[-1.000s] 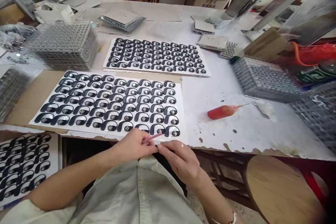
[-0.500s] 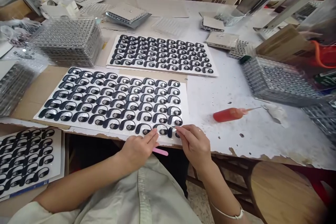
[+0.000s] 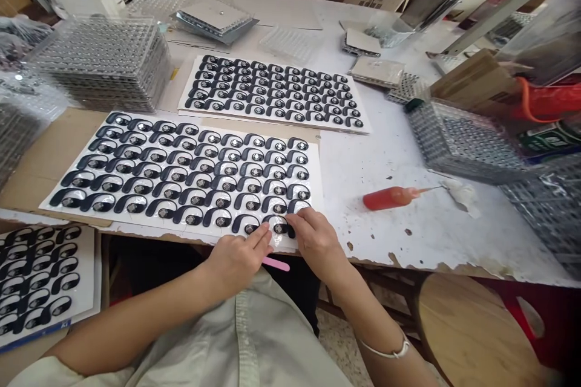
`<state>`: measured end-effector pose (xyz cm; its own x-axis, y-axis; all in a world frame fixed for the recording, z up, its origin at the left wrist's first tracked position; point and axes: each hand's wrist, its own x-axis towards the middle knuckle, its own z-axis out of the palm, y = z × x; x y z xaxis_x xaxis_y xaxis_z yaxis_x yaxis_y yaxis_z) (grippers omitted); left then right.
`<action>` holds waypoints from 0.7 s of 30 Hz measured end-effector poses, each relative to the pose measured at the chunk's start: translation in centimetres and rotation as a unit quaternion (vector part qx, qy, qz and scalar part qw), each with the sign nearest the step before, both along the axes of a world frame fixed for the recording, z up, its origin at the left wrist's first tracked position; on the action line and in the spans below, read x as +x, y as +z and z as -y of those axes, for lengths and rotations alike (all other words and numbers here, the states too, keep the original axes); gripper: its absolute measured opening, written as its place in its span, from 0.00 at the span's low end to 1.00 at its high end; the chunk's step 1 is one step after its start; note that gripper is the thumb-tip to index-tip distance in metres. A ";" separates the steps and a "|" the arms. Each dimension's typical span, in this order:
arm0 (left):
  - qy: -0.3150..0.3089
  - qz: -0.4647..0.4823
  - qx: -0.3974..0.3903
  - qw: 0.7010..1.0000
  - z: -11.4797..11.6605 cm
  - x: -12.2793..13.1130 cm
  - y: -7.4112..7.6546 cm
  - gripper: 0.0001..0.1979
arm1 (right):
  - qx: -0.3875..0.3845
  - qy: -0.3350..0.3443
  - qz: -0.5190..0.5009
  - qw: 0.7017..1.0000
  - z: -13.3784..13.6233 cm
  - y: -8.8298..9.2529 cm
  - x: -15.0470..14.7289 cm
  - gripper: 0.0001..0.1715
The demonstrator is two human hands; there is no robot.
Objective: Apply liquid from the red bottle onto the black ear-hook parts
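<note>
**Both hands at the last ear-hook of the front row**

Far left, on a lower surface, a smaller sheet [image 3: 91,278] of black ear-hook pieces. Above it, on the tabletop [image 3: 385,151], a stack of clear trays [image 3: 100,63].

In the middle, the large sheet [image 3: 315,163], full of the same pieces in tight rows, close to the front edge. Left hand [image 3: 238,257] at that edge: index finger stretched flat onto the sheet, other fingers curled narrow over a pink stick [image 3: 278,263], its tip out to the right. Just beside the finger, the last ear-hook piece [image 3: 281,227] of the nearest row, partly covered. Right hand [image 3: 315,239] on top of it, fingers bent and close together; pinching or only pressing, impossible to tell.

Further right, well apart, an orange squeeze bottle [image 3: 390,198] on its side, then a wooden stool [image 3: 476,326] below.

Possible trouble, as a judgement only:
- A lift of the whole sheet corner together with one piece, because of hold-down by a single finger.
- Neighbouring pieces knocked loose, because of the tight rows.
- The stick lost to the floor, because of a light grip right over the edge.
</note>
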<state>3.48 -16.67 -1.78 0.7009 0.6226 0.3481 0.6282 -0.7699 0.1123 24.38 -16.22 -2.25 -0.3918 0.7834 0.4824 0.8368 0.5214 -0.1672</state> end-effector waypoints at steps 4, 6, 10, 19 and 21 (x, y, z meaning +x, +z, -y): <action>-0.008 -0.007 0.000 1.000 0.0 0.0 -0.2 0.14 | -0.007 -0.009 0.022 1.000 -0.2 0.4 -0.5 0.16; -0.007 -0.009 -0.011 1.000 0.0 -0.1 -0.2 0.15 | -0.011 0.007 0.022 1.000 -0.2 0.9 -0.7 0.15; -0.020 0.073 -0.086 0.993 0.0 -0.6 0.5 0.15 | -0.019 -0.011 -0.068 0.997 -0.8 2.9 1.2 0.09; 0.186 0.372 -0.372 0.830 -4.1 -5.1 7.1 0.12 | 0.021 -0.245 -0.086 0.965 -4.6 2.1 7.0 0.17; 0.208 0.456 -0.377 0.779 -5.6 -6.4 8.6 0.10 | 0.013 -0.194 -0.104 0.975 -3.5 1.3 6.0 0.18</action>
<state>-2.91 -11.08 6.87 0.0594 0.9982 0.0090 0.2002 -0.0208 0.9795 30.36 -12.69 -0.92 0.0411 0.8396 0.5416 0.9212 0.1781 -0.3461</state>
